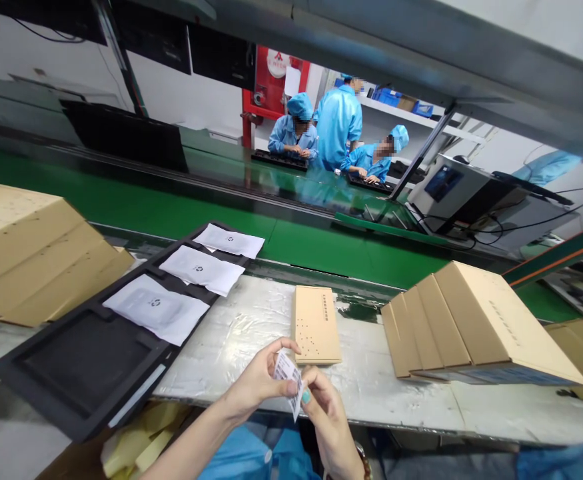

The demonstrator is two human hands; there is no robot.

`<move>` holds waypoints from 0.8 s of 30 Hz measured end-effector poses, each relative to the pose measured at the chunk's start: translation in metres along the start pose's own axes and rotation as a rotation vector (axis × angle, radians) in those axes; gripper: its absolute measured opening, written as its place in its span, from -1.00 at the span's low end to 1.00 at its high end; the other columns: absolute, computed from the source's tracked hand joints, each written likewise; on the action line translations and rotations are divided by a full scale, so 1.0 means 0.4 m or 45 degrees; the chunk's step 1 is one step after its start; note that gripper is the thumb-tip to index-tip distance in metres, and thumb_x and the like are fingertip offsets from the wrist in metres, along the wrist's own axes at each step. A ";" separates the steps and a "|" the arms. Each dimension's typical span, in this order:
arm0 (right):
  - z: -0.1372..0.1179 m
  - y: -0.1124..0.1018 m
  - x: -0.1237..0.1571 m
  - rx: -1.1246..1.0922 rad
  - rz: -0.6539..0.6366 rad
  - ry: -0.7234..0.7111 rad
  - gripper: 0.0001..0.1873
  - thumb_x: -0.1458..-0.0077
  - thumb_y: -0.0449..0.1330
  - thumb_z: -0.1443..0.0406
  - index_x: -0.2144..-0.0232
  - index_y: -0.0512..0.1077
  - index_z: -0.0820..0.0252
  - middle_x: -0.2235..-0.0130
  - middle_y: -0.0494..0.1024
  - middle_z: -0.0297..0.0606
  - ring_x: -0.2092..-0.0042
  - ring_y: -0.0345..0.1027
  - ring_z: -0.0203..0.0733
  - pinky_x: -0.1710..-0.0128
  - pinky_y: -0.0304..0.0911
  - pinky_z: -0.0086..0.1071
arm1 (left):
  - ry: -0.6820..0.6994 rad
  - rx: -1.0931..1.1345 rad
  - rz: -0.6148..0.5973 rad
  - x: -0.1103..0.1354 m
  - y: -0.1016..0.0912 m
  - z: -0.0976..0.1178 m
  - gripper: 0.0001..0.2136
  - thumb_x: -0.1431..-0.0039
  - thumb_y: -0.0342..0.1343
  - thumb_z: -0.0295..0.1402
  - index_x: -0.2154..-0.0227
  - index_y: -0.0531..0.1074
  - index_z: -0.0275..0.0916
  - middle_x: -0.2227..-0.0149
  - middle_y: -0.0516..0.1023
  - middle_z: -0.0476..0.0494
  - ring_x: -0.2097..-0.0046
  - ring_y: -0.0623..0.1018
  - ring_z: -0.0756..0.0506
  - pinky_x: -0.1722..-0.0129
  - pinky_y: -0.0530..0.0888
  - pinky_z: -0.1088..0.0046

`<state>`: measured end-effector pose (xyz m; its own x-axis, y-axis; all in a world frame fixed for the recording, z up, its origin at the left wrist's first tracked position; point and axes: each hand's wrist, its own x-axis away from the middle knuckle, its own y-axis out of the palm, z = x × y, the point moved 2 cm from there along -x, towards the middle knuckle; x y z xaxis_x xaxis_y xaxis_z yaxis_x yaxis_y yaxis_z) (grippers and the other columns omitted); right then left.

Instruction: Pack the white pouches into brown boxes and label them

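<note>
A small white printed label is held above the bench's front edge. Fingers and thumb of my left hand pinch it from the left. My right hand is closed at the label's lower right edge, thumb and forefinger pressed together there. Just beyond the hands a flat brown cardboard box lies on the bench, with dark printing and a scatter of dots on its top. The fingertips partly cover the label, so its text cannot be read.
To the left, a black tray carries several white pouches. Stacked brown boxes stand at the right, more cartons at the far left. A green conveyor belt runs behind the bench. Co-workers in blue work beyond it.
</note>
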<state>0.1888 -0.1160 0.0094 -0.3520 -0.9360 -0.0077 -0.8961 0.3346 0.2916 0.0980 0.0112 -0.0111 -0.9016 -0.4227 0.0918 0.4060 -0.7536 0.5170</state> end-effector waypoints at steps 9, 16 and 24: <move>0.030 -0.019 -0.033 0.266 -0.007 0.084 -0.75 -0.24 0.20 0.09 0.34 0.38 0.13 0.35 0.34 -0.35 0.31 0.22 -0.23 0.28 0.16 -0.39 | 0.063 -0.777 -0.170 0.027 -0.018 0.080 -0.84 -0.02 0.39 -0.34 0.29 0.68 -0.09 0.34 0.47 -0.05 0.28 0.49 -0.04 0.26 0.39 0.49; 0.037 -0.009 -0.018 0.827 0.257 -0.480 -0.85 -0.27 0.15 0.21 0.14 0.46 0.07 0.12 0.42 -0.17 0.06 0.32 -0.03 0.12 0.24 -0.23 | 0.271 -0.940 0.307 0.057 -0.046 0.058 -0.93 -0.08 0.31 -0.45 0.47 0.56 -0.20 0.36 0.51 -0.04 0.23 0.53 -0.06 0.18 0.40 0.47; 0.093 0.005 -0.035 0.707 0.521 -0.686 -0.97 -0.17 0.27 0.32 0.35 0.50 0.12 0.22 0.44 -0.22 0.15 0.34 -0.09 0.13 0.24 -0.21 | 0.546 -1.275 1.001 0.395 -0.247 0.069 -0.81 -0.05 0.33 -0.24 0.51 0.52 -0.24 0.39 0.57 -0.06 0.30 0.56 -0.06 0.26 0.48 0.47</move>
<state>0.1821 -0.0981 -0.0254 -0.6288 -0.5986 -0.4962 -0.6244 0.7691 -0.1366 -0.0887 0.0326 -0.0242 -0.3378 -0.8946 -0.2925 0.8907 -0.2034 -0.4065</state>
